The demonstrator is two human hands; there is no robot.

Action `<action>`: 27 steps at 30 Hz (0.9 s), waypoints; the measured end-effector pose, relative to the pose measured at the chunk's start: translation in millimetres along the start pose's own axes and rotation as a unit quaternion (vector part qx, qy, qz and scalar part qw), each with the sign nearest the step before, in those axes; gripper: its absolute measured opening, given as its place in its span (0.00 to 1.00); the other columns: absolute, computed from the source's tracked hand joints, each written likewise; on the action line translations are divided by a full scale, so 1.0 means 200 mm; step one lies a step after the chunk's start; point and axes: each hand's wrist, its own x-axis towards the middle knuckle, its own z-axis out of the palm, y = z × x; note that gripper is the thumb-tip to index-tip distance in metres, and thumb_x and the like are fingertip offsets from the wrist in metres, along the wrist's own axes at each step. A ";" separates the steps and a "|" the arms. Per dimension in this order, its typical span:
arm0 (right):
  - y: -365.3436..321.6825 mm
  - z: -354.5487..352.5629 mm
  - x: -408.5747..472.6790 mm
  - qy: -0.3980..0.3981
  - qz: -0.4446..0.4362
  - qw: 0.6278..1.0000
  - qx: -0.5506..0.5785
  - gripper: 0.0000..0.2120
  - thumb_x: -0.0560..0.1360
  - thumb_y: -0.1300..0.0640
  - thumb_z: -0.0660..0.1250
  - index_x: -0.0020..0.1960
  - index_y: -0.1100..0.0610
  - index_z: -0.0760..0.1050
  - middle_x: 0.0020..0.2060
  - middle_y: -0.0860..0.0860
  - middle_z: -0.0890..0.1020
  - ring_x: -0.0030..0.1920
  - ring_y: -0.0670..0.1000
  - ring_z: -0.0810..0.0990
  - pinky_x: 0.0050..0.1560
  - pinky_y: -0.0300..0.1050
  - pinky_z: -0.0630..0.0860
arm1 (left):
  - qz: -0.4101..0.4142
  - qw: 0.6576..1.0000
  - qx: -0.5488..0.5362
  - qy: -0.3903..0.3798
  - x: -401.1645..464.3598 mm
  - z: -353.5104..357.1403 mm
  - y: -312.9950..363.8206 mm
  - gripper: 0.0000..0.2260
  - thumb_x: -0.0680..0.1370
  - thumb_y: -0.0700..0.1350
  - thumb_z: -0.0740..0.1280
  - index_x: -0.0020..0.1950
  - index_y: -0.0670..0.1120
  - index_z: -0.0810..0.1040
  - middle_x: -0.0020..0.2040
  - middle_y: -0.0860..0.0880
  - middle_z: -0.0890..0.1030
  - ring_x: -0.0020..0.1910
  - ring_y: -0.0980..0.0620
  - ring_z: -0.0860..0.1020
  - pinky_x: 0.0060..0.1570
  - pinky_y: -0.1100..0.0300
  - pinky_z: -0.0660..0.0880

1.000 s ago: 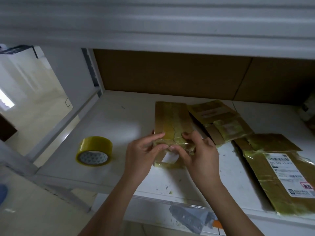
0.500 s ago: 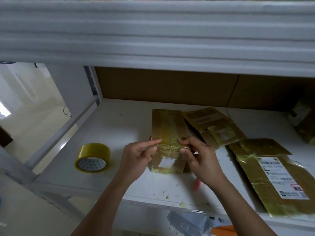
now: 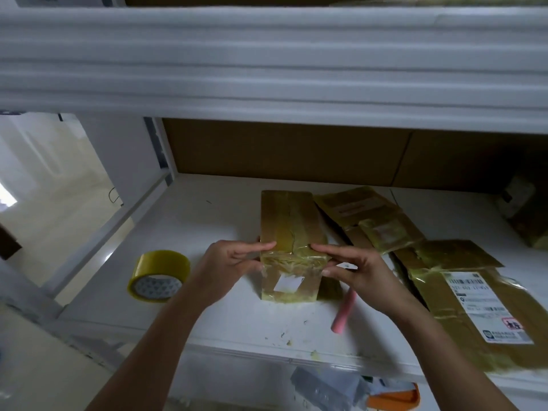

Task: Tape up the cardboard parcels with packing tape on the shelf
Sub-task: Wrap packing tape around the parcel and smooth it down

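Note:
A narrow cardboard parcel [image 3: 289, 221] lies lengthwise on the white shelf [image 3: 213, 221], with a crinkled band of clear tape across its near half and a small white sticker below that. My left hand [image 3: 228, 268] grips the parcel's left edge, fingers lying over the tape band. My right hand [image 3: 353, 266] holds the right edge, forefinger pressed flat on the tape. A yellow roll of packing tape [image 3: 158, 274] lies flat on the shelf to the left of my left hand, apart from it.
Two more flat taped parcels lie to the right: a small one [image 3: 370, 218] and a large one with a printed label [image 3: 474, 304]. A pink stick [image 3: 344, 312] lies under my right wrist. An upper shelf beam [image 3: 267, 69] hangs overhead. Brown cardboard backs the shelf.
Both hands have spread apart from the middle of the tape band to the parcel's two edges. The view has tilted up, and the pink stick now shows.

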 end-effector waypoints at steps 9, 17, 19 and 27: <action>0.05 0.13 -0.02 0.108 -0.005 0.994 -0.007 0.13 0.74 0.59 0.72 0.54 0.45 0.82 0.46 0.58 0.80 0.34 0.56 0.83 0.25 0.35 0.71 | 0.019 0.987 -0.059 0.149 -0.06 0.17 -0.02 0.17 0.70 0.38 0.76 0.52 0.58 0.83 0.41 0.62 0.84 0.43 0.60 0.84 0.43 0.70 0.78; 0.11 0.19 0.01 0.172 -0.055 0.982 -0.056 0.15 0.68 0.53 0.76 0.50 0.37 0.80 0.39 0.43 0.81 0.43 0.49 0.81 0.40 0.47 0.80 | 0.016 0.981 -0.056 0.188 -0.06 0.22 0.02 0.21 0.69 0.36 0.77 0.50 0.61 0.82 0.37 0.68 0.82 0.41 0.57 0.85 0.45 0.68 0.79; 0.12 0.20 0.01 0.181 -0.073 0.978 -0.070 0.13 0.69 0.52 0.75 0.50 0.38 0.78 0.40 0.37 0.81 0.43 0.46 0.80 0.43 0.40 0.79 | 0.014 0.981 -0.056 0.184 -0.06 0.22 0.02 0.20 0.69 0.36 0.77 0.50 0.60 0.82 0.38 0.68 0.82 0.42 0.59 0.84 0.44 0.70 0.78; 0.09 0.26 0.04 0.220 -0.092 0.956 -0.169 0.14 0.73 0.45 0.71 0.48 0.55 0.76 0.44 0.42 0.81 0.40 0.46 0.78 0.37 0.42 0.74 | 0.040 0.977 -0.047 0.204 -0.05 0.22 0.04 0.11 0.73 0.39 0.74 0.54 0.47 0.84 0.43 0.57 0.84 0.41 0.63 0.83 0.43 0.72 0.76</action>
